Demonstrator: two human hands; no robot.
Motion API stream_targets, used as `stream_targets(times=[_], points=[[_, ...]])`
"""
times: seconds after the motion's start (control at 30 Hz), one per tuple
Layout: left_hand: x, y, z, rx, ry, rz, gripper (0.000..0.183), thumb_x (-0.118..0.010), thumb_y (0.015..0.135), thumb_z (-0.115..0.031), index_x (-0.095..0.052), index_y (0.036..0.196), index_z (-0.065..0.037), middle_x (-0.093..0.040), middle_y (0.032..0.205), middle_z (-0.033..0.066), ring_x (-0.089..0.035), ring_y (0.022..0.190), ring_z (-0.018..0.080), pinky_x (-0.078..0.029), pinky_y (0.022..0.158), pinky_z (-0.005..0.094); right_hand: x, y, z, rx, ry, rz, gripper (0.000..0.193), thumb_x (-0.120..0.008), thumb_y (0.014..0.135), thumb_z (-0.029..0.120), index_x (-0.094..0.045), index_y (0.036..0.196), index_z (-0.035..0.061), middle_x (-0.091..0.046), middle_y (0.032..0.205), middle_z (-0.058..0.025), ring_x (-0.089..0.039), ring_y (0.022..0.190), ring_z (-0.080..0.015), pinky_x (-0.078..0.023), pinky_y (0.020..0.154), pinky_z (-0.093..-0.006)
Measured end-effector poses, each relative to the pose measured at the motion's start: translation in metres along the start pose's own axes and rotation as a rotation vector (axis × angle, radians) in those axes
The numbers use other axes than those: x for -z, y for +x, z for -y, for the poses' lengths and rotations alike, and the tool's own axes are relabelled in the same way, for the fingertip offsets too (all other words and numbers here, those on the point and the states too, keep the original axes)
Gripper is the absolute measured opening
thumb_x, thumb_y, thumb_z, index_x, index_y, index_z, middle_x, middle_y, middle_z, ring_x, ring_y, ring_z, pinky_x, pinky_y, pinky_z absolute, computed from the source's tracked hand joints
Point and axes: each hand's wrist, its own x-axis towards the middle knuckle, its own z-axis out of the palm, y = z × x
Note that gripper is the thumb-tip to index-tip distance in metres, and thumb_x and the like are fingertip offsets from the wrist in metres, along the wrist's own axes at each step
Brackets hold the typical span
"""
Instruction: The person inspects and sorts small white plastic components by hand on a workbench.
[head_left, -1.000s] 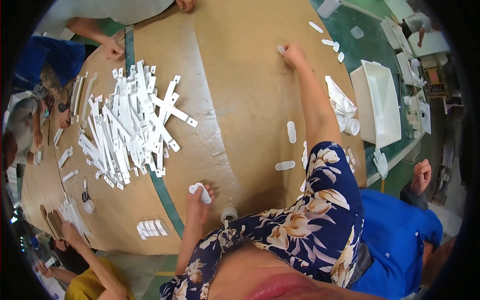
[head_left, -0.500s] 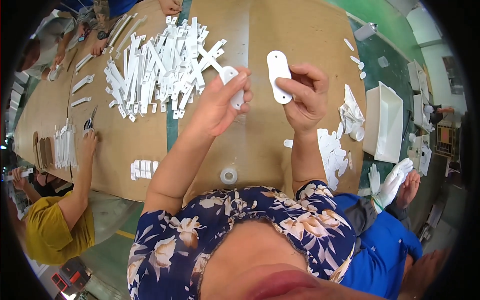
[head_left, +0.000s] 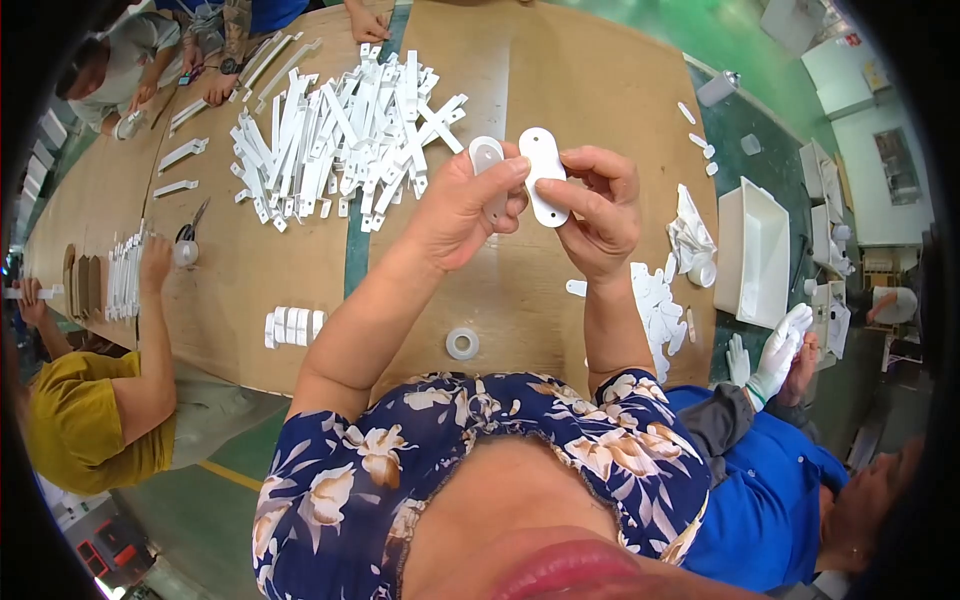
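My left hand [head_left: 462,212] is closed on an oblong plate [head_left: 487,158] with rounded ends, greyish white, its middle partly hidden by my thumb. In my right hand [head_left: 605,212] a white oblong plate [head_left: 541,160] with a small hole near each end is pinched between thumb and fingers. Both plates are held upright over the table, side by side. My left thumb tip is at the edge of the right plate; whether they touch I cannot tell. Beyond my left hand lies a heap of white brackets [head_left: 330,140] with bent ends.
On the brown-covered table [head_left: 440,310] are a roll of clear tape [head_left: 462,344], a row of white pieces [head_left: 293,326] and loose white plates [head_left: 655,310]. A white bin [head_left: 750,255] stands at the right. Co-workers sit on both sides; a gloved hand [head_left: 778,360] is at the right.
My hands have come together, bringing the two plates side by side. The left plate has turned more upright. At the left, a co-worker's hand has moved from the scissors to the row of white strips.
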Motion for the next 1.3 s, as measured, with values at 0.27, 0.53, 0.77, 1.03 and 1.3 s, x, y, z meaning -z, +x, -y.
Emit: stream_targets(times=[0.27, 0.53, 0.77, 1.03, 1.3], points=[[-0.007, -0.012, 0.0, -0.02, -0.007, -0.019, 0.013, -0.061, 0.079, -0.017, -0.052, 0.084, -0.01, -0.048, 0.069, -0.0011, -0.047, 0.059, 0.008, -0.034, 0.045, 0.0196, -0.001, 0.001, 0.018, 0.009, -0.071, -0.018, 0.039, -0.059, 0.06, -0.018, -0.062, 0.093, 0.0026, -0.051, 0.097, -0.0101, -0.055, 0.082, -0.0186, -0.049, 0.067, -0.0267], [-0.006, -0.02, -0.001, 0.041, 0.048, -0.056, 0.012, -0.061, 0.077, -0.018, -0.052, 0.078, -0.01, -0.047, 0.067, -0.0017, -0.046, 0.057, 0.0077, -0.032, 0.044, 0.0192, 0.007, -0.005, 0.023, -0.653, 0.332, -0.213, 0.013, -0.053, 0.086, 0.007, -0.055, 0.097, -0.0003, -0.059, 0.083, -0.0064, -0.057, 0.068, -0.0094, -0.046, 0.058, -0.0227], [-0.003, -0.019, 0.005, 0.066, 0.097, -0.043, 0.013, -0.061, 0.076, -0.018, -0.052, 0.077, -0.009, -0.048, 0.066, -0.001, -0.045, 0.056, 0.0071, -0.033, 0.045, 0.0193, 0.01, 0.004, 0.017, -0.891, 0.501, -0.028, 0.015, -0.054, 0.086, 0.017, -0.056, 0.091, 0.0022, -0.058, 0.074, -0.0026, -0.052, 0.062, -0.0063, -0.041, 0.053, -0.0201], [0.003, -0.018, 0.017, 0.099, 0.219, -0.108, 0.013, -0.061, 0.075, -0.018, -0.053, 0.077, -0.009, -0.049, 0.065, -0.0007, -0.046, 0.055, 0.0071, -0.034, 0.045, 0.0192, 0.007, 0.006, 0.009, -0.915, 0.38, 0.145, 0.016, -0.061, 0.08, 0.016, -0.057, 0.086, 0.0016, -0.056, 0.071, 0.0011, -0.05, 0.063, -0.0051, -0.04, 0.055, -0.0194], [0.011, -0.016, 0.022, 0.105, 0.284, -0.109, 0.013, -0.062, 0.075, -0.017, -0.053, 0.078, -0.008, -0.049, 0.064, -0.0006, -0.047, 0.054, 0.0075, -0.036, 0.044, 0.0187, 0.013, 0.001, 0.002, -0.943, 0.38, 0.097, 0.019, -0.052, 0.08, 0.009, -0.056, 0.097, 0.001, -0.056, 0.07, -0.0011, -0.052, 0.061, -0.0061, -0.042, 0.055, -0.0203]])
